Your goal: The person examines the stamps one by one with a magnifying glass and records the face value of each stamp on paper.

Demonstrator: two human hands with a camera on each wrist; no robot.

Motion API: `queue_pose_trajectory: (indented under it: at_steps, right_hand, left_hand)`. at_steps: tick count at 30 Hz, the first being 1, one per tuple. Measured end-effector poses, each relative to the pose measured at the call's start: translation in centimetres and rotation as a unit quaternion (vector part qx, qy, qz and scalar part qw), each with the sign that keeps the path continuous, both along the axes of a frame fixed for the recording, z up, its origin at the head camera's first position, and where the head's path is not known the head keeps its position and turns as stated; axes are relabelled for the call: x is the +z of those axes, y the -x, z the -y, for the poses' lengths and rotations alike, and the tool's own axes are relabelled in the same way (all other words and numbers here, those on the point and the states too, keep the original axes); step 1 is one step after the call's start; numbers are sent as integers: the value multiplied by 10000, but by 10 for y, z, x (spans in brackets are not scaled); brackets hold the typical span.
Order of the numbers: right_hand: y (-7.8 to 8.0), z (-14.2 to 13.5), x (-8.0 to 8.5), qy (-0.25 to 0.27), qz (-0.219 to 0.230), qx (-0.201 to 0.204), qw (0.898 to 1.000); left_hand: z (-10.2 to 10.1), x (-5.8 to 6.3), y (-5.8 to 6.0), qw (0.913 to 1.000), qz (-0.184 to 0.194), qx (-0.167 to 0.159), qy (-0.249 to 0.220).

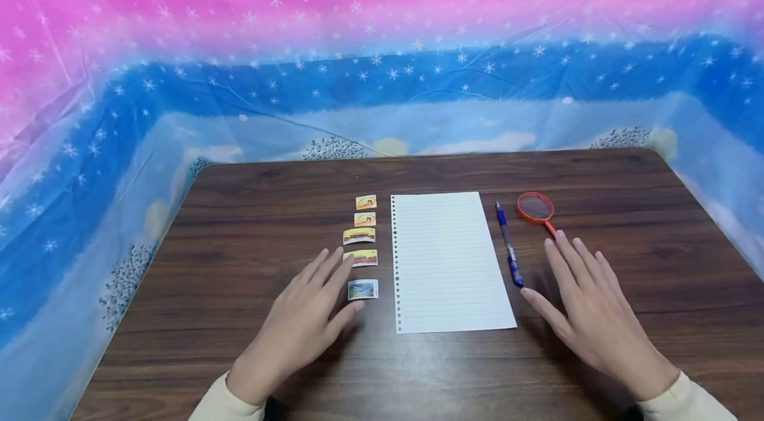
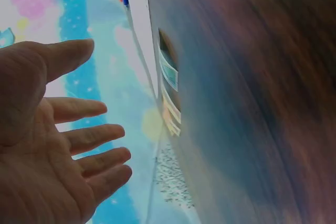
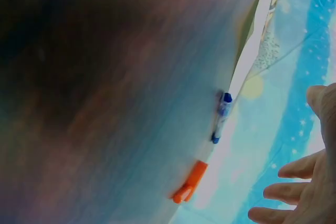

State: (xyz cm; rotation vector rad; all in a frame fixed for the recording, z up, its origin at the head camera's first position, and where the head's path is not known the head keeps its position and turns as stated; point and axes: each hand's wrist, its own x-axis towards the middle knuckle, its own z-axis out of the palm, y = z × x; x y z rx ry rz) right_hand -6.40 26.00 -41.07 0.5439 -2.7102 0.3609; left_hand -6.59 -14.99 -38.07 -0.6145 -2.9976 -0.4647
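Observation:
My left hand (image 1: 304,315) hovers over the table with fingers spread and nothing held. By its fingertips is a column of several stamps: a blue-green landscape stamp (image 1: 363,289), two yellow-and-red ones (image 1: 359,235) and two orange ones (image 1: 366,202) at the far end. The left wrist view shows that palm (image 2: 37,161) apart from the tabletop. My right hand (image 1: 597,311), also spread and holding nothing, is above the table near a blue pen (image 1: 508,245) and a red-orange magnifying glass (image 1: 536,207). Its fingertips overlap the magnifier's handle end in the head view.
A lined sheet of loose-leaf paper (image 1: 447,262) with punched holes along its left side lies between the stamps and the pen. The dark wooden table (image 1: 256,209) ends at a pink and blue snowflake cloth (image 1: 334,83) hung around its back and sides.

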Motion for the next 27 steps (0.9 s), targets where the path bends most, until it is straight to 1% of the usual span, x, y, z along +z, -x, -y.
queue_pose_trajectory:
  at_steps: [6, 10, 14, 17, 21, 23, 27]
  right_hand:
    - [16, -3, 0, 105, 217, -110, 9996]
    - [26, -6, -1, 197, 444, -249, 9985]
    - [35, -7, -2, 266, 497, -333, 9979]
    - [40, -7, -2, 378, 543, -401, 9970]
    - [48, -10, -4, 542, 692, -529, 9947]
    - [52, -12, -5, 611, 750, -587, 9936]
    - [59, -16, -6, 689, 871, -723, 9912]
  left_hand:
    - [4, -3, 12, 9986, 266, 36, -463]
    - [5, -5, 19, 9949, 493, -20, -882]
    - [8, -6, 27, 9885, 689, -91, -1343]
    - [11, -8, 31, 9828, 879, -22, -1622]
    - [13, -13, 37, 9715, 1275, 136, -1993]
    - [13, -16, 40, 9667, 1421, 193, -2119]
    - [14, -22, 44, 9635, 1508, 243, -2196]
